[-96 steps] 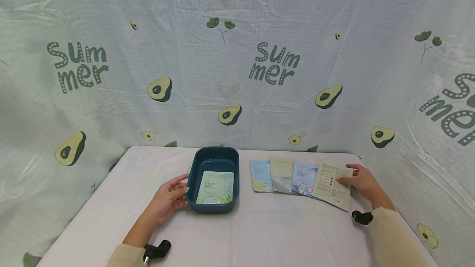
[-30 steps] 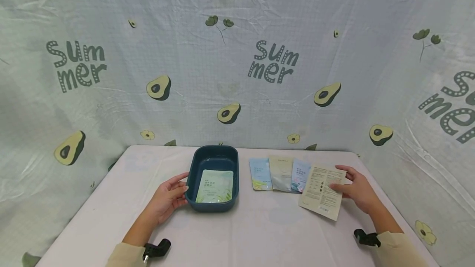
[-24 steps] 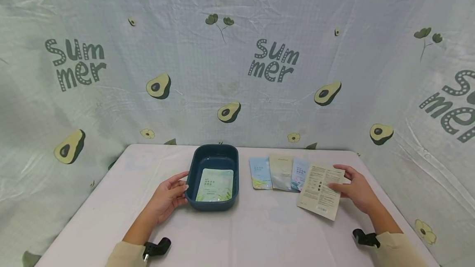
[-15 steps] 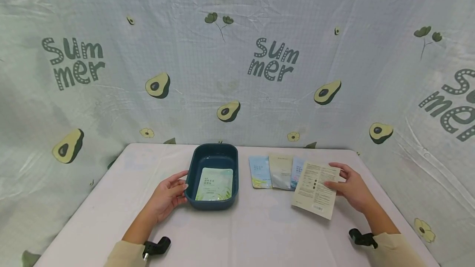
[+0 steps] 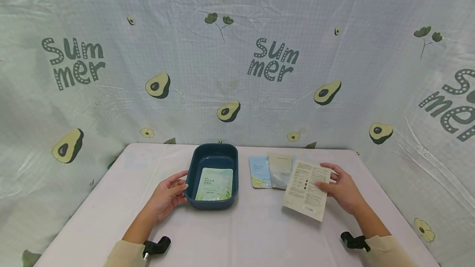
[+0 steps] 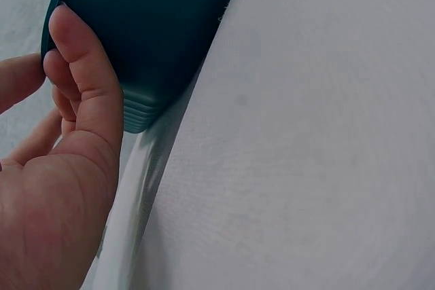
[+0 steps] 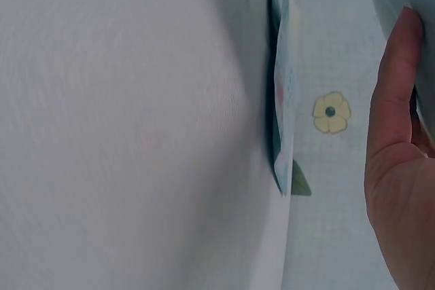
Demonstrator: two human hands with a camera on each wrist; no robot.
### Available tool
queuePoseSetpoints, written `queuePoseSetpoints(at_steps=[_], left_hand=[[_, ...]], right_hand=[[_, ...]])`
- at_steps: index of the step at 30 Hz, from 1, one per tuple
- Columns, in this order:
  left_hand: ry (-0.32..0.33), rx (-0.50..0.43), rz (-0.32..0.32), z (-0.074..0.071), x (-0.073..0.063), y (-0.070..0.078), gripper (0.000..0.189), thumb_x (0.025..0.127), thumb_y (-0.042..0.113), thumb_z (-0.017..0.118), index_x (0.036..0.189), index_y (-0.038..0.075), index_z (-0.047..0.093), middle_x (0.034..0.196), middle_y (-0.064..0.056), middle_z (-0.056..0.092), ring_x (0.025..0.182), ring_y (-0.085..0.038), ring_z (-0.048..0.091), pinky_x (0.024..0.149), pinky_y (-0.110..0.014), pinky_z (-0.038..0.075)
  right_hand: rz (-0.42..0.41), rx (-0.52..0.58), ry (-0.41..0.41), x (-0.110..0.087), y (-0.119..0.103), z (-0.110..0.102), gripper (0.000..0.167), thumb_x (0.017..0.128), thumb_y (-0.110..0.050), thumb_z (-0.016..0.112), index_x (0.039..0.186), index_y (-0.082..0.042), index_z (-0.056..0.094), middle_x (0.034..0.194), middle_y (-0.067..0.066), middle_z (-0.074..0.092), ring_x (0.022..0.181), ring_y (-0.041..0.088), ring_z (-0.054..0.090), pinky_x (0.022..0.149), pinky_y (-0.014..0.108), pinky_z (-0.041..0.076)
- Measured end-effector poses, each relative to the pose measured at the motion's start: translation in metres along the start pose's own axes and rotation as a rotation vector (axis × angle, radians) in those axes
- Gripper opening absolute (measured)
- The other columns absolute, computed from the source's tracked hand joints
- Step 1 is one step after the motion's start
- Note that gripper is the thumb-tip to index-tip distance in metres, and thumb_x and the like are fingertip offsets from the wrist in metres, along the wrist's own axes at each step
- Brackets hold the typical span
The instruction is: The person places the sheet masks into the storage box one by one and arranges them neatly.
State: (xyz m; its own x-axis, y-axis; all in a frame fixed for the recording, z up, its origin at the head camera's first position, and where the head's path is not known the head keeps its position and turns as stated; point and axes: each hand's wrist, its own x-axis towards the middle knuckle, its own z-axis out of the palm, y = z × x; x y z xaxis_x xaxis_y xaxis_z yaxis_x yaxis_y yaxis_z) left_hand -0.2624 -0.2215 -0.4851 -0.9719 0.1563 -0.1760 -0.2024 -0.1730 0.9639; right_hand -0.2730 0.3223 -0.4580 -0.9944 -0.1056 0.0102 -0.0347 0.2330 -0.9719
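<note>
My left hand (image 5: 167, 199) holds the left rim of a dark blue plastic box (image 5: 212, 205), which rests on the table. In the left wrist view its fingertips meet the box wall (image 6: 163, 25). A green sheet mask packet (image 5: 214, 184) lies inside the box. With thumb and fingers, my right hand (image 5: 343, 188) pinches a beige sheet mask packet (image 5: 307, 190), its printed back facing up. That packet is tilted, in front of a blue packet that it mostly covers. The right wrist view shows the right hand (image 7: 401, 147) at the edge of the held packet.
Left of the held packet lie a light blue packet (image 5: 260, 172) and a cream-silver packet (image 5: 280, 170), overlapping. The white-covered table (image 5: 256, 234) ends at a printed curtain (image 5: 193, 57) behind and at the sides.
My right hand has drawn the beige packet off the right end of the row, towards me and to the left, now over the blue packet. The left hand and box stay in place.
</note>
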Motion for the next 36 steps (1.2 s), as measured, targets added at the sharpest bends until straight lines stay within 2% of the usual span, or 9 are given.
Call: queuePoseSetpoints(at_steps=[5, 12, 19, 25, 36], left_hand=[[-0.005, -0.001, 0.0, 0.0, 0.0, -0.001, 0.062, 0.103, 0.006, 0.057, 0.16, 0.007, 0.032, 0.104, 0.0, 0.063, 0.077, -0.012, 0.066, 0.073, -0.024, 0.06], [-0.009, -0.006, 0.001, 0.0, 0.0, -0.002, 0.062, 0.103, 0.005, 0.057, 0.159, 0.007, 0.032, 0.105, -0.001, 0.063, 0.078, -0.012, 0.066, 0.073, -0.024, 0.06], [-0.003, 0.005, -0.002, 0.0, -0.001, -0.002, 0.061, 0.103, 0.006, 0.057, 0.159, 0.008, 0.033, 0.107, -0.002, 0.063, 0.08, -0.014, 0.066, 0.073, -0.024, 0.06], [0.006, 0.008, -0.002, 0.0, -0.001, -0.002, 0.06, 0.103, 0.006, 0.057, 0.159, 0.009, 0.034, 0.107, -0.002, 0.062, 0.08, -0.014, 0.066, 0.074, -0.024, 0.06], [0.006, 0.03, 0.008, 0.0, -0.002, -0.002, 0.062, 0.103, 0.008, 0.058, 0.16, 0.013, 0.034, 0.108, -0.003, 0.059, 0.078, -0.013, 0.063, 0.075, -0.023, 0.059]], right_hand=[[-0.006, 0.031, -0.013, -0.001, -0.003, 0.011, 0.081, 0.089, -0.009, 0.079, 0.154, -0.005, 0.031, 0.132, 0.008, 0.066, 0.1, 0.017, 0.074, 0.081, 0.04, 0.063], [0.008, 0.071, -0.028, 0.003, 0.001, 0.025, 0.081, 0.088, -0.009, 0.079, 0.154, -0.01, 0.032, 0.129, 0.005, 0.067, 0.102, 0.02, 0.074, 0.082, 0.042, 0.063], [0.007, 0.108, -0.071, 0.005, -0.001, 0.037, 0.085, 0.088, -0.005, 0.078, 0.156, -0.006, 0.027, 0.131, 0.013, 0.065, 0.102, 0.021, 0.074, 0.081, 0.042, 0.063], [0.009, 0.133, -0.095, 0.012, 0.0, 0.049, 0.085, 0.087, -0.006, 0.08, 0.156, -0.008, 0.029, 0.132, 0.016, 0.064, 0.102, 0.024, 0.074, 0.081, 0.045, 0.063], [0.009, 0.193, -0.134, 0.019, -0.004, 0.069, 0.085, 0.086, -0.005, 0.08, 0.155, -0.007, 0.03, 0.13, 0.012, 0.066, 0.102, 0.026, 0.074, 0.081, 0.047, 0.063]])
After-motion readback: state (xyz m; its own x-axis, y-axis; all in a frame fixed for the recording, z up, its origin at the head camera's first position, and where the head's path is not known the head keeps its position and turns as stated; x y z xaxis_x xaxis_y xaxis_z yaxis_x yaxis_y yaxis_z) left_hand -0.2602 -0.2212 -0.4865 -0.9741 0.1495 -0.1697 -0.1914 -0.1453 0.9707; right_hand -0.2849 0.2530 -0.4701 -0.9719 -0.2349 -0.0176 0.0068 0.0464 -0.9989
